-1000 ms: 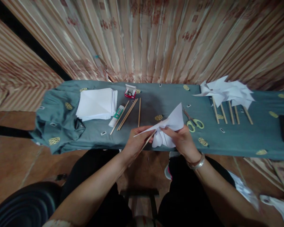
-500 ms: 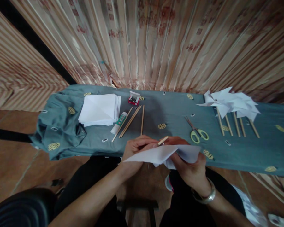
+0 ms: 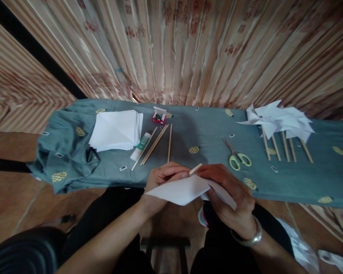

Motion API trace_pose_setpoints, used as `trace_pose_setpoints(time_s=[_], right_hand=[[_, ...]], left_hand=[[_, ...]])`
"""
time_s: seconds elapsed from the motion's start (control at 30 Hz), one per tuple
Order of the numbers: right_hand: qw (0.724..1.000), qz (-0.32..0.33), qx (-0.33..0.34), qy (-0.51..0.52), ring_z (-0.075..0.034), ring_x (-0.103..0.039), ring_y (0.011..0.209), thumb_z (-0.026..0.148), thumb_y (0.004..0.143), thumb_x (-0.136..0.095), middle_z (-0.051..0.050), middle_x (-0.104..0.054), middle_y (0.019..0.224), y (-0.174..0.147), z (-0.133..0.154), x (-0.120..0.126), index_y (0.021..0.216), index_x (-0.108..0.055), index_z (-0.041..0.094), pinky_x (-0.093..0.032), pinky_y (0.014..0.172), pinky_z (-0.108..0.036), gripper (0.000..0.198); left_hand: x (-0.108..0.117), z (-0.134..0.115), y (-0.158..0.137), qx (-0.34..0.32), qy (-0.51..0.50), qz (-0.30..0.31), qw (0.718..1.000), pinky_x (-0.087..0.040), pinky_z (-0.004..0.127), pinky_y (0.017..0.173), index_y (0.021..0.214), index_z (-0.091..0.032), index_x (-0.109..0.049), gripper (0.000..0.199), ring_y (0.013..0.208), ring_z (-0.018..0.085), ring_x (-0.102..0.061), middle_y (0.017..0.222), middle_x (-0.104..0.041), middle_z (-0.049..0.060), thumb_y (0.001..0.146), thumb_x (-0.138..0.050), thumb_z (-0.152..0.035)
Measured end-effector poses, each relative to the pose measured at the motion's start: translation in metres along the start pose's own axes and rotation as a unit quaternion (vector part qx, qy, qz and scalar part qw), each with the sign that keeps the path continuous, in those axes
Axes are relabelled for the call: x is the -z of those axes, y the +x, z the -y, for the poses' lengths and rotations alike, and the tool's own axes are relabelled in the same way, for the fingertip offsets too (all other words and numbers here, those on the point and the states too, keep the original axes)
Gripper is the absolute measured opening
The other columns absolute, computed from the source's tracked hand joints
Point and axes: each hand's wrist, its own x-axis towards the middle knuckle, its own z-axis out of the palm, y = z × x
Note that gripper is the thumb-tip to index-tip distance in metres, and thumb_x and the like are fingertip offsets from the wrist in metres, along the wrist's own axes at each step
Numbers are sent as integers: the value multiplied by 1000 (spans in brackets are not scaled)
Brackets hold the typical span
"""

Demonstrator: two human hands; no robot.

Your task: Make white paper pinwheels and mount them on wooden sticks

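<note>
Close over the table's front edge, my left hand (image 3: 160, 180) is closed round a thin wooden stick (image 3: 195, 169), whose end shows between both hands. A folded white paper pinwheel (image 3: 178, 190) lies against the stick, partly over my left fingers. My right hand (image 3: 231, 194), with a bracelet at the wrist, pinches the pinwheel's right side, its fingertips touching near the stick's end. The point where paper and stick meet is hidden by my right fingers.
On the cloth-covered table (image 3: 205, 129) lie a paper stack (image 3: 114, 129), a glue stick (image 3: 141, 146), several loose wooden sticks (image 3: 154, 145), an open red box of small pins (image 3: 159, 115) and green-handled scissors (image 3: 236, 156). Several finished-looking pinwheels (image 3: 282, 120) lie at the right.
My right hand has shifted slightly, its fingers reaching further over the top by the stick's end. The paper's near edge has tipped downward, showing more of its face. The camera view has moved a little.
</note>
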Motion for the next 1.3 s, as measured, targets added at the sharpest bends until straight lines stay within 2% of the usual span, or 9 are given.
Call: trace_pose_setpoints(time_s=[0.27,0.5,0.57,0.7,0.87,1.07,1.17,1.3], right_hand=[[1000,-5,1,0,-21,-64,93,3,80,-60,-8,-68,99,-2,0,0,109,-61,18,-53,78,-36,32],[1000,-14,-1,5,-21,-65,93,2,81,-57,-7,-68,99,-1,0,-2,109,-61,20,-53,79,-37,34],[1000,-11,-22,9,-21,-65,91,5,82,-57,-7,-69,98,-1,2,-2,107,-62,20,-53,78,-36,30],[992,-21,-120,28,-19,-67,86,13,84,-61,-5,-71,93,-3,1,-5,95,-66,21,-54,76,-31,15],[958,-51,-258,118,-18,-69,74,24,82,-65,-5,-75,87,-2,-8,-16,96,-71,20,-54,65,-28,16],[890,-91,-381,232,-17,-65,62,33,69,-75,-3,-73,70,2,-24,-29,77,-73,17,-53,57,-28,18],[860,-112,-414,277,-15,-64,61,35,67,-77,-3,-74,74,2,-30,-35,78,-73,16,-53,60,-28,22],[846,-132,-418,304,-16,-66,69,33,66,-78,-3,-75,83,3,-34,-41,80,-73,17,-54,69,-30,22]], left_hand=[[1,0,0,-23,-5,18,1000,-48,22,63,78,-23,-79,9,68,12,-61,73,-70,4,76,-71,-19],[2,0,-2,-17,0,23,1000,-46,19,62,78,-24,-80,11,68,10,-60,73,-69,3,76,-71,-18],[3,-1,-2,-14,-1,30,999,-45,19,61,79,-24,-80,11,68,10,-60,74,-69,3,77,-71,-19],[5,1,-3,-20,13,37,999,-45,20,60,82,-24,-80,10,70,12,-60,76,-69,4,78,-70,-23],[6,13,0,-30,38,4,999,-45,22,62,81,-22,-80,10,72,14,-60,75,-68,5,76,-72,-28],[4,23,5,34,25,-17,999,-40,22,52,75,-16,-78,19,55,10,-50,65,-61,1,72,-72,-34],[3,32,8,52,12,-32,998,-38,22,51,73,-14,-77,24,52,9,-46,58,-59,0,72,-71,-37],[3,40,12,53,34,-55,997,-41,23,56,75,-15,-78,22,58,12,-53,67,-67,3,72,-70,-35]])
